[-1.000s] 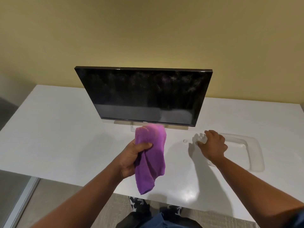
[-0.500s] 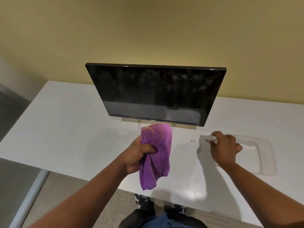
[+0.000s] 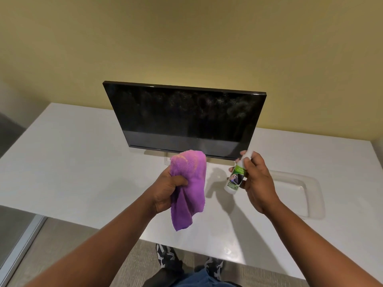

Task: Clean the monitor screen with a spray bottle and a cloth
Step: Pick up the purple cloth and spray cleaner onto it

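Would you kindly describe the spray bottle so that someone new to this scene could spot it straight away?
Start at the black monitor standing on the white desk. Just below its lower right corner, the right hand holds the spray bottle up above the desk, beside a white tray. It is small and white with a green label, unlike the purple cloth gripped in the left hand.

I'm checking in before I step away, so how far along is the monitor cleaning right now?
Early stage. Done: both tools are picked up. In hand: the left hand grips the purple microfibre cloth; the right hand holds the small white spray bottle with a green label above the white table. Left: the black flat monitor screen shows hazy smudges, so wiping remains.
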`<action>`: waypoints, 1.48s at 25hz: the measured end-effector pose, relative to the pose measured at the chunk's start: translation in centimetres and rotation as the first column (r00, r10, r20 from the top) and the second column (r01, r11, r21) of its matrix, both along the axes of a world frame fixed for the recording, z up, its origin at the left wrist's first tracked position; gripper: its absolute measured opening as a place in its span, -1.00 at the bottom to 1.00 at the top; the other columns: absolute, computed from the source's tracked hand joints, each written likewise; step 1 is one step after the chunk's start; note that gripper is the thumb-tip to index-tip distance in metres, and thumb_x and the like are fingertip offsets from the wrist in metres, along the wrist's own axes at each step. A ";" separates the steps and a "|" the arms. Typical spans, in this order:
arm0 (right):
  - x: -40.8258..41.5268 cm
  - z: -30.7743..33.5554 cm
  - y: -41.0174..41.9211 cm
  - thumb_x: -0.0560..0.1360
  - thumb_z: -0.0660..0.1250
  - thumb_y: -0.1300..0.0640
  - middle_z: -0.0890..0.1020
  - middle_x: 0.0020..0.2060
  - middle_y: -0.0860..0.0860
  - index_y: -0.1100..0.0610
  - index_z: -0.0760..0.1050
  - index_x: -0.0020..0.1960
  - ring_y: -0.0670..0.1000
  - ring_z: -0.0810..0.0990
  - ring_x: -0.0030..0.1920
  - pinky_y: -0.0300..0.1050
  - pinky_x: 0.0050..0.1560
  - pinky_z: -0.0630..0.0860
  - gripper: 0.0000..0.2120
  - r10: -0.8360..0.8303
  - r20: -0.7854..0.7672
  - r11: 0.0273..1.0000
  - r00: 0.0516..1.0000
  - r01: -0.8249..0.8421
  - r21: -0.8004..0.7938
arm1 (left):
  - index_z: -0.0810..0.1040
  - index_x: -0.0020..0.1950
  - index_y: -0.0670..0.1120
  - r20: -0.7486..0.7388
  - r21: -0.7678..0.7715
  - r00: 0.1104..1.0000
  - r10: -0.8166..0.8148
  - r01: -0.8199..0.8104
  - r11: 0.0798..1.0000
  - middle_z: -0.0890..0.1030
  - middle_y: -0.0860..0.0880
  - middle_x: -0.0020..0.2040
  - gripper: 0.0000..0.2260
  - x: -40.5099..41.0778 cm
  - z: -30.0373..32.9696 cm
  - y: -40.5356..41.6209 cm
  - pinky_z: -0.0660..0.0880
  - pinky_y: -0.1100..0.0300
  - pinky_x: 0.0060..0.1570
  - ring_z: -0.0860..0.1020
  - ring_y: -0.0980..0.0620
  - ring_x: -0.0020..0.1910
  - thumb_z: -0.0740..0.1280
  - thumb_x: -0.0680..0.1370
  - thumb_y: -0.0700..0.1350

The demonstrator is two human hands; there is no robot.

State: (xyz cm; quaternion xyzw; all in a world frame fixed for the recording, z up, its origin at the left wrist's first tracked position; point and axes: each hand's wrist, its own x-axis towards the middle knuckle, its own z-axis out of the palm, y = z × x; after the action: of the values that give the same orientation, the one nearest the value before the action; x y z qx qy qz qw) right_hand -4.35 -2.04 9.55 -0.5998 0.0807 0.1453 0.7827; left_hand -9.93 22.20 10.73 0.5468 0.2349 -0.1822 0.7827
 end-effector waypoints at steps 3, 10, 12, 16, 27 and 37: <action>-0.5 2.4 0.8 0.71 0.09 0.09 0.61 -0.09 0.14 0.03 0.41 0.29 0.18 0.60 -0.21 0.04 -0.12 0.56 -0.78 0.093 0.053 0.988 0.994 -0.099 0.117 | 0.55 0.19 -0.03 0.023 0.014 1.000 0.014 -0.014 1.000 0.61 -0.12 -0.01 -0.62 0.1 0.9 -0.7 0.63 0.04 -0.04 0.59 -0.13 0.02 0.23 0.57 -0.46; -1.9 6.0 0.8 0.69 0.18 0.16 0.51 -0.19 0.03 -0.41 0.17 0.47 0.11 0.43 -0.32 -0.16 -0.38 0.48 -0.44 0.315 0.182 0.936 0.931 -0.273 -0.224 | 0.53 0.24 0.00 0.071 0.067 0.997 -0.003 -0.002 0.998 0.58 -0.15 0.09 -0.57 0.5 1.6 -1.0 0.64 0.01 0.01 0.60 -0.15 0.10 0.42 0.43 -0.32; -2.1 6.2 0.5 0.62 0.19 0.33 0.52 0.13 -0.01 -0.43 0.16 0.47 0.07 0.49 -0.26 -0.21 -0.30 0.53 -0.27 0.389 0.192 0.888 0.901 -0.311 -0.339 | 0.52 0.23 0.01 0.079 0.090 0.997 0.007 -0.015 0.996 0.58 -0.14 0.08 -0.62 0.5 1.6 -1.1 0.65 0.05 -0.01 0.60 -0.14 0.09 0.36 0.54 -0.39; -2.8 6.0 0.2 0.57 0.35 0.32 0.43 0.24 -0.05 -0.29 0.22 0.43 0.01 0.61 -0.21 -0.09 -0.25 0.63 -0.34 0.480 0.304 0.840 0.823 -0.331 -0.430 | 0.51 0.27 0.01 0.094 0.142 0.996 0.006 -0.019 0.990 0.59 -0.15 0.14 -0.62 0.5 1.2 -1.3 0.65 0.07 -0.01 0.61 -0.16 0.14 0.35 0.58 -0.39; -4.6 6.1 0.6 0.52 0.25 0.22 0.41 0.15 -0.34 -0.21 0.14 0.42 -0.14 0.52 -0.07 -0.27 -0.01 0.40 -0.41 0.631 0.394 0.672 0.669 -0.218 -0.707 | 0.50 0.15 0.10 0.141 0.349 0.986 -0.089 0.035 0.937 0.61 -0.06 0.07 -0.62 -0.3 1.2 -2.3 0.64 0.24 -0.06 0.61 -0.05 0.06 0.29 0.60 -0.40; -5.4 5.3 1.7 0.55 0.25 0.20 0.48 0.30 -0.05 -0.13 0.18 0.45 -0.13 0.43 -0.02 -0.39 -0.03 0.31 -0.46 0.661 0.352 0.564 0.663 -0.130 -0.815 | 0.51 0.09 0.08 0.170 0.502 0.965 -0.200 0.090 0.860 0.59 -0.03 -0.06 -0.64 -0.5 1.9 -2.0 0.60 0.32 -0.16 0.59 0.03 -0.09 0.21 0.62 -0.40</action>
State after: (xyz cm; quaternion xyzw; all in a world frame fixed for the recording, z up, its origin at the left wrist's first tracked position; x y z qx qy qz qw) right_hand -9.73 -0.38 14.90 -0.8721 -0.2806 0.0765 0.3935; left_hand -10.46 20.18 12.59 0.7600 0.1449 -0.1150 0.6231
